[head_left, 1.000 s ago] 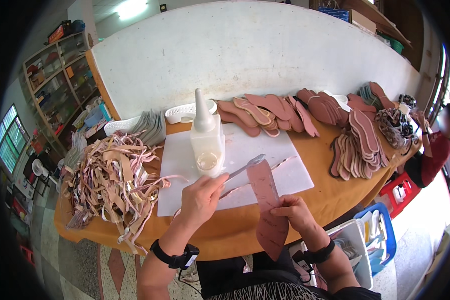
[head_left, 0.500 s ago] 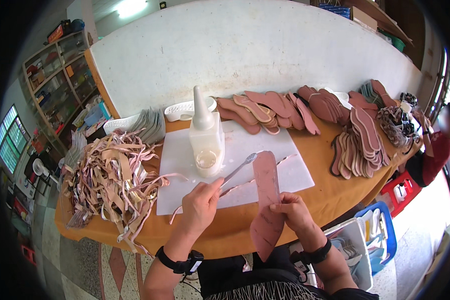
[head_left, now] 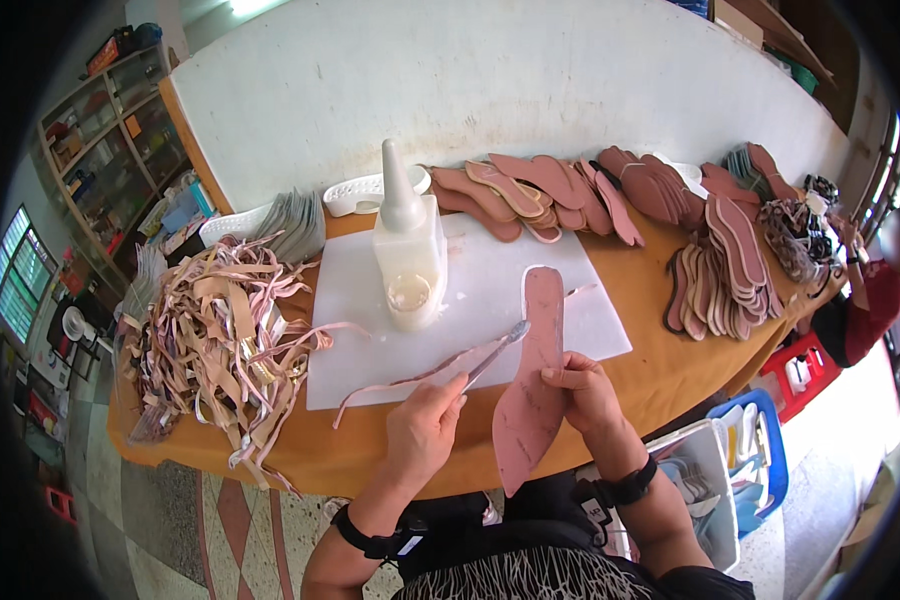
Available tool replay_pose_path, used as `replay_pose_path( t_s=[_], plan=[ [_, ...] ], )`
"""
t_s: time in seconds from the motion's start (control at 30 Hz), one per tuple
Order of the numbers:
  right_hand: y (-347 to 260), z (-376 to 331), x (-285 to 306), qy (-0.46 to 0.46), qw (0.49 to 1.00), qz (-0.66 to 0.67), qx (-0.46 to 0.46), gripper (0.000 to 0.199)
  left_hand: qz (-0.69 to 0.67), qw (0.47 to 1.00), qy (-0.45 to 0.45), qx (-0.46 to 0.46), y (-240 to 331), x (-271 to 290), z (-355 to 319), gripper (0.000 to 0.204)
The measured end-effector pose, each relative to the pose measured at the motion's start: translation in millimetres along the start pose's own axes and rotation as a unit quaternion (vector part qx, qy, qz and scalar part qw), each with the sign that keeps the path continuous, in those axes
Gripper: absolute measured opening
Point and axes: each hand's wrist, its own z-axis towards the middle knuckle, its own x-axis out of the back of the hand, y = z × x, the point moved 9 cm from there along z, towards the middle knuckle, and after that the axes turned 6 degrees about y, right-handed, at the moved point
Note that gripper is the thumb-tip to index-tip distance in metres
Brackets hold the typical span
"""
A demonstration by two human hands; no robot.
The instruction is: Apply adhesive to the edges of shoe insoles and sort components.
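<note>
My left hand point(head_left: 425, 425) is closed around the thin handle of a glue brush point(head_left: 492, 357). The brush's grey tip meets the left edge of a pinkish-brown shoe insole point(head_left: 530, 400), or nearly so. My right hand point(head_left: 587, 392) pinches that insole by its right edge, thumb on top. A pale line runs round the insole's narrow far end, and dark marks cross its face. Behind the brush, a white plastic glue bottle point(head_left: 410, 255) with a tall cone cap and a round opening low on its front stands on a white sheet point(head_left: 350, 350).
A thin strap point(head_left: 370, 385) lies across the sheet. Cut strips point(head_left: 210, 350) heap at the left. Piled insoles point(head_left: 530, 195) line the back, with another stack point(head_left: 725, 270) at right. A white bin point(head_left: 705, 450) and blue basket point(head_left: 770, 450) stand below; a seated person point(head_left: 875, 300) is far right.
The brush tip has moved from the insole's far end down along its left edge. The insole has shifted slightly and leans more to the right at its far end.
</note>
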Motion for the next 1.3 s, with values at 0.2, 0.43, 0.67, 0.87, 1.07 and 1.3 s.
replay_pose_path(
  t_s=[0.2,0.43,0.67,0.87,1.07,1.3],
  plan=[
    [-3.3,8.6,5.1,0.015,1.000,0.012,-0.003,0.009,0.026,0.999,-0.021,0.000,3.5,2.3,-13.7,0.025],
    [-10.6,19.9,4.5,0.014,1.000,0.021,0.006,0.007,0.035,0.999,-0.038,-0.002,5.9,14.3,-19.3,0.026],
    [-12.8,35.6,18.4,0.035,0.996,0.078,0.014,0.008,0.026,0.999,-0.024,0.009,4.2,25.4,-28.9,0.028],
    [-9.9,44.3,26.9,0.061,0.994,0.084,0.025,0.014,0.085,0.996,-0.022,-0.006,1.9,30.0,-44.2,0.028],
    [-13.8,41.1,27.1,0.093,0.989,0.108,0.048,0.016,0.098,0.995,-0.018,-0.013,-2.9,32.3,-59.9,0.029],
    [-18.5,40.7,57.0,0.172,0.967,0.167,0.090,0.016,-0.007,0.999,0.021,0.025,-16.5,47.0,-64.5,0.024]
  ],
)
